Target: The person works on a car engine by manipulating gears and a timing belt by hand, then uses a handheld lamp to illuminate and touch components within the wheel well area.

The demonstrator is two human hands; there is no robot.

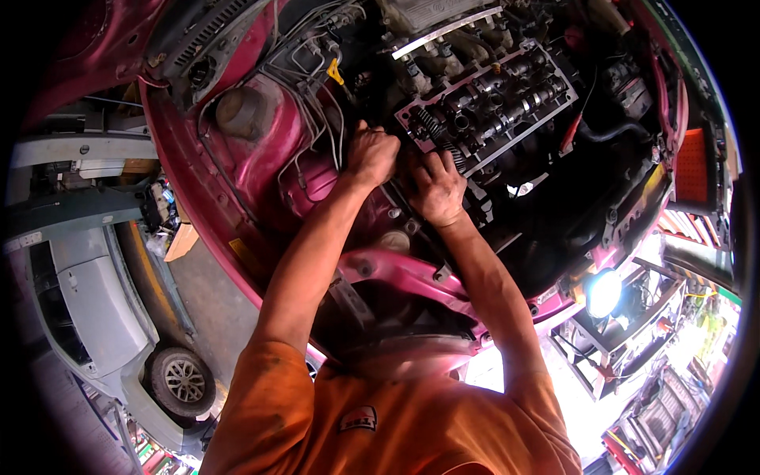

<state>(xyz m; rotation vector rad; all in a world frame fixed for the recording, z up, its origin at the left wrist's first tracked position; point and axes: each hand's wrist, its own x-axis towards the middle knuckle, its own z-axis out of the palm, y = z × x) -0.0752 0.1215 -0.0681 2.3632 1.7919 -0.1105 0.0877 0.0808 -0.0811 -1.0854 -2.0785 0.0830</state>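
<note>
Both my arms reach into the engine bay of a pink-red car. My left hand [374,153] is closed in a fist beside the end of the engine, near several thin metal pipes [315,127]; whatever it grips is hidden. Close to its right, my right hand [437,188] has its fingers curled down into the dark gap at the engine's end, below a toothed gear [454,157]; its fingertips are hidden. The engine's top is uncovered, showing the camshafts [518,103] inside the cylinder head. A yellow-handled dipstick [336,71] stands beyond my left hand.
The pink strut tower [273,131] rises at left. A dark hose [613,133] and a red-handled tool or clamp [569,134] lie right of the engine. A bright lamp [603,293] shines near the front edge. A silver car [95,309] stands at far left.
</note>
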